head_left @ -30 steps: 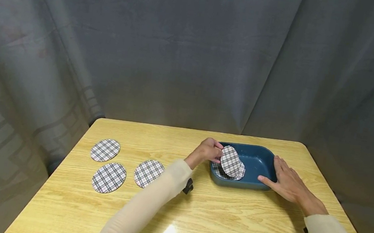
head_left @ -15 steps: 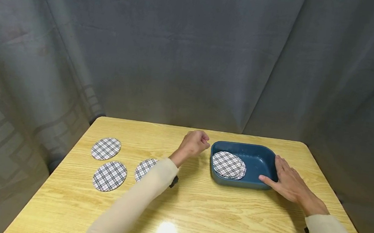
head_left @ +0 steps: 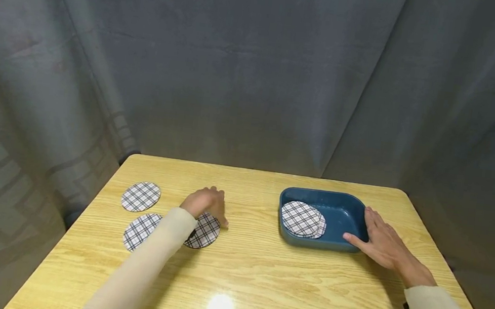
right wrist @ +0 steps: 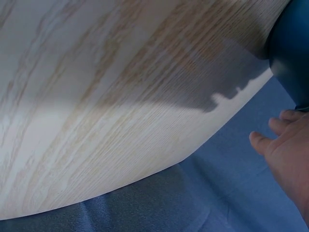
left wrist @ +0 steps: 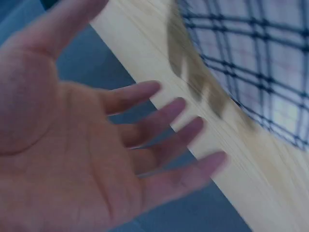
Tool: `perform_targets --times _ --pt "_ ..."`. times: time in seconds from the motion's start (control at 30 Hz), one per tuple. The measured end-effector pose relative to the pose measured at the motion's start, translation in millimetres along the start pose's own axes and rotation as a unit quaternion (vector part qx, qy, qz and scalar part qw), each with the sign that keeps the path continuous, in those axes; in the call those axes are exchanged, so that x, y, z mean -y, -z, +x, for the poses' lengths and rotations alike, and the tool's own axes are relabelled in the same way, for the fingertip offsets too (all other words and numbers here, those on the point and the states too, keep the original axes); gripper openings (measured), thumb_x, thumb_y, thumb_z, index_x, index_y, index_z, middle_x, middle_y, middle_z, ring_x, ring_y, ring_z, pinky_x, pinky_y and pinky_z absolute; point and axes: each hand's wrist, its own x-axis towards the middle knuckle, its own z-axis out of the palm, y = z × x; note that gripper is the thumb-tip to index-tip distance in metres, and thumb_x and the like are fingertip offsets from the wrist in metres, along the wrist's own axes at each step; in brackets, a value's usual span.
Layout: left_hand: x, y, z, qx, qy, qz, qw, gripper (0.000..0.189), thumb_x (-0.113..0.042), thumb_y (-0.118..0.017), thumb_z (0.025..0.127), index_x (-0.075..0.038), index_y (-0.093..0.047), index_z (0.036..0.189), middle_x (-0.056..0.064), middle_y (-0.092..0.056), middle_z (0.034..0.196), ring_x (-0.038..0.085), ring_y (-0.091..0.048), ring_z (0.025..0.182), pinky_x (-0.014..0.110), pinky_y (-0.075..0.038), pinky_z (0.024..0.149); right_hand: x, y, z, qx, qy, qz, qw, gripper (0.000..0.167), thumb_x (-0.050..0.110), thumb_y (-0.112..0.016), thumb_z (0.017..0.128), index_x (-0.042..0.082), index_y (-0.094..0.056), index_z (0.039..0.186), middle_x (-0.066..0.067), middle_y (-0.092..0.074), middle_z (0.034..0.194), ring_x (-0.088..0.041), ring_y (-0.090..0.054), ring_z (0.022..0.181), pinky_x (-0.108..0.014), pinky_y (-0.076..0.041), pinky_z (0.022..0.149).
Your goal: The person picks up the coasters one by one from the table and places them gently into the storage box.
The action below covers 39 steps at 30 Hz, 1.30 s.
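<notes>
My left hand (head_left: 207,203) hovers over a round plaid coaster (head_left: 205,236) and hides part of it. In the left wrist view its fingers are spread and hold nothing, with the coaster's edge just beyond the fingertips. Two more coasters lie further left, one at the back (head_left: 141,197) and one nearer (head_left: 140,231), partly behind the sleeve. My right hand (head_left: 379,242) rests straight-fingered against the right end of a blue rectangular dish (head_left: 337,226), thumb over its front rim. Overlapping plaid coasters (head_left: 300,218) lie in the dish's left half.
All of this stands on a light wooden table (head_left: 260,283) with rounded back corners. Grey curtains (head_left: 247,73) hang behind it and along both sides. Light glares off the tabletop near the front.
My left hand let a coaster down into the dish, then moved left, off the dish, to the nearest coaster on the table. My right hand has stayed at the dish.
</notes>
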Motion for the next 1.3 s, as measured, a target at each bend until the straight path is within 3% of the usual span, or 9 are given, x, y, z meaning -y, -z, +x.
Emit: perform_targets --times 0.1,0.23,0.4,0.53,0.67,0.8,0.9,1.17,1.3 --pt "7.7 -4.8 -4.8 0.014 0.026 0.046 0.9985 0.098 -0.052 -0.090 0.066 -0.002 -0.048 0.140 0.019 -0.051 0.126 0.033 -0.056 0.107 0.051 -0.055 0.091 -0.7 -1.4 -0.1 0.001 -0.001 -0.001 1.0000 0.109 0.059 -0.057 0.093 -0.014 -0.004 0.153 -0.039 -0.010 0.157 -0.056 -0.013 0.144 -0.072 -0.018 0.112" --pt "12.2 -11.0 -9.3 0.004 0.046 0.082 0.9956 0.116 -0.054 -0.092 0.059 -0.002 -0.040 0.148 0.022 -0.049 0.134 0.031 -0.058 0.101 0.048 -0.058 0.087 -0.9 -2.0 0.1 0.002 -0.002 0.000 1.0000 0.109 0.059 -0.057 0.093 -0.014 -0.003 0.153 -0.039 -0.009 0.158 -0.057 -0.013 0.144 -0.072 -0.017 0.112" --pt "10.2 -15.0 -10.8 0.000 0.066 0.090 0.9937 0.126 -0.052 -0.094 0.056 -0.004 -0.031 0.154 0.025 -0.046 0.138 0.037 -0.060 0.107 0.052 -0.059 0.082 -0.7 -2.3 0.0 0.003 -0.004 0.006 1.0000 0.109 0.059 -0.057 0.093 -0.014 -0.002 0.153 -0.039 -0.009 0.158 -0.056 -0.012 0.145 -0.073 -0.016 0.112" --pt "7.2 -15.6 -10.3 0.009 0.069 0.108 0.9917 0.130 -0.052 -0.093 0.057 -0.003 -0.025 0.156 0.028 -0.046 0.142 0.040 -0.058 0.119 0.048 -0.057 0.089 -0.8 -2.9 -0.4 0.001 -0.006 0.006 1.0000 0.109 0.060 -0.057 0.093 -0.014 -0.003 0.153 -0.039 -0.010 0.158 -0.056 -0.012 0.145 -0.073 -0.016 0.111" --pt "9.8 -16.3 -12.2 0.000 0.066 0.110 0.9917 0.126 -0.054 -0.093 0.057 0.001 -0.031 0.151 0.026 -0.055 0.132 0.036 -0.061 0.113 0.044 -0.057 0.090 -0.9 -2.5 -0.3 -0.002 -0.004 0.004 1.0000 0.109 0.060 -0.057 0.093 -0.014 -0.003 0.153 -0.038 -0.010 0.158 -0.056 -0.013 0.145 -0.073 -0.017 0.112" --pt "13.9 -17.8 -14.4 -0.028 0.047 0.119 0.9914 0.108 -0.057 -0.092 0.056 0.004 -0.047 0.133 0.022 -0.057 0.111 0.032 -0.061 0.097 0.041 -0.059 0.085 -1.0 -1.6 0.1 -0.005 0.001 0.003 1.0000 0.109 0.059 -0.058 0.093 -0.014 -0.004 0.153 -0.038 -0.010 0.158 -0.056 -0.013 0.145 -0.072 -0.018 0.112" --pt "14.6 -17.5 -13.9 -0.048 0.033 0.119 0.9912 0.098 -0.056 -0.093 0.054 0.003 -0.052 0.121 0.020 -0.053 0.102 0.032 -0.059 0.093 0.040 -0.058 0.085 -0.9 -1.6 0.2 -0.006 0.002 0.002 1.0000 0.108 0.059 -0.058 0.093 -0.014 -0.004 0.153 -0.038 -0.010 0.158 -0.056 -0.014 0.145 -0.072 -0.018 0.112" --pt "16.2 -9.6 -8.7 -0.057 0.035 0.111 0.9916 0.096 -0.054 -0.093 0.057 0.002 -0.050 0.123 0.019 -0.053 0.105 0.035 -0.056 0.102 0.042 -0.053 0.095 -0.9 -2.2 0.4 -0.005 0.002 -0.003 1.0000 0.109 0.059 -0.058 0.093 -0.015 -0.005 0.152 -0.039 -0.011 0.157 -0.056 -0.014 0.144 -0.072 -0.018 0.112" --pt "16.3 -3.8 -6.1 -0.061 0.022 0.121 0.9905 0.093 -0.050 -0.092 0.061 0.001 -0.052 0.127 0.020 -0.057 0.110 0.036 -0.057 0.108 0.043 -0.051 0.099 -0.9 -1.9 0.7 -0.005 0.002 -0.004 1.0000 0.109 0.059 -0.057 0.093 -0.015 -0.005 0.152 -0.039 -0.011 0.158 -0.056 -0.014 0.144 -0.072 -0.018 0.112"
